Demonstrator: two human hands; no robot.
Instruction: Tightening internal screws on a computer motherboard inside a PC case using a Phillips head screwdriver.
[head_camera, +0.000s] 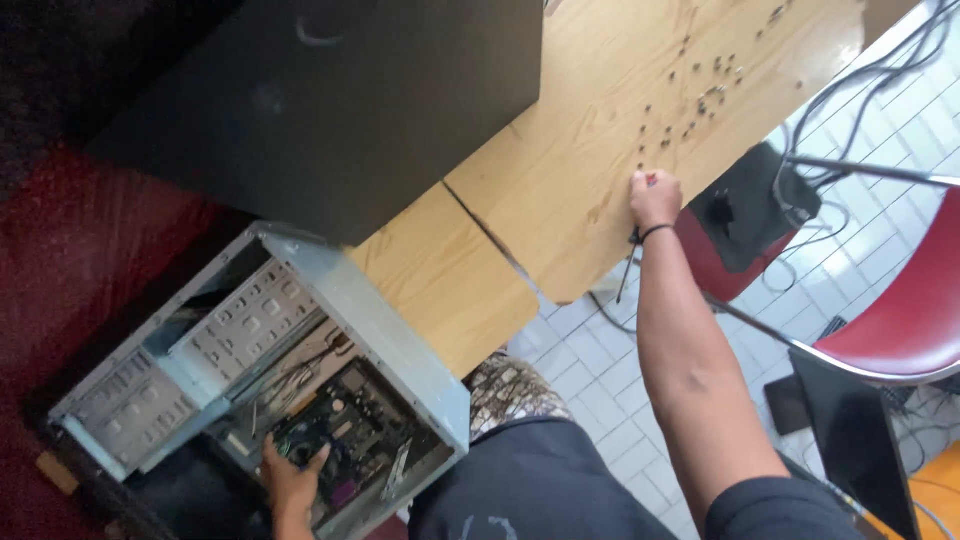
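My right hand (655, 197) reaches out over the wooden table (560, 180) and is closed around a screwdriver (627, 272). A bit of its red handle shows at my fingers, and the dark shaft points back past my wrist over the table's edge. Several small screws (700, 95) lie scattered on the wood just beyond this hand. My left hand (290, 478) rests with fingers spread on the green motherboard (345, 430) inside an open grey computer case (300, 350). It holds nothing.
A black side panel (330, 110) lies across the table beside the case. A red chair (900, 310) with metal legs, a black and red box (745, 215), cables (880, 70) and a dark laptop (855, 440) sit on the white tiled floor.
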